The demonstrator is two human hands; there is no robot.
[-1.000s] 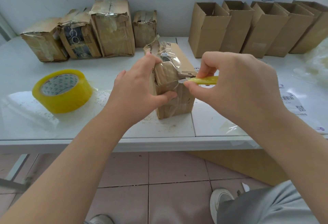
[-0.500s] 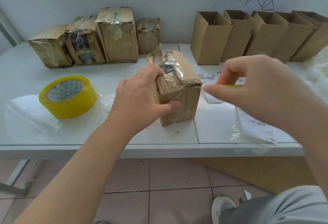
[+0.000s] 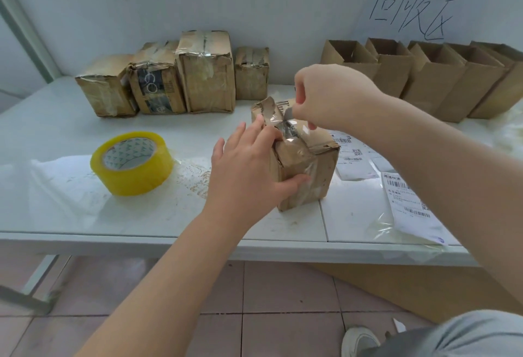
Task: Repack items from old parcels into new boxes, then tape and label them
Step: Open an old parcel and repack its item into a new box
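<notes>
While the left hand grips the old parcel from its left side, thumb pressed across the near face and fingers spread along the top left edge, the right hand sits over the far end of the parcel's top with fingers curled tight. It holds a cutter. Only the grey blade tip shows below the thumb, at the clear tape on the torn top flap; the handle is hidden in the fist.

Old parcel stands upright on the white table, mid-frame and toward the front edge. Its top is crumpled and wrapped in shiny tape.

Yellow tape roll lies flat to its left, apart from it. Four worn parcels are lined up against the wall, back left. Row of open new boxes back right, packed side by side.

Shipping label lies just right of the old parcel, partly behind it. Second label is near the front right edge, on clear film, partly under the right forearm.

Handwriting on the wall above the new boxes. Shoe on the tiled floor, bottom right.
</notes>
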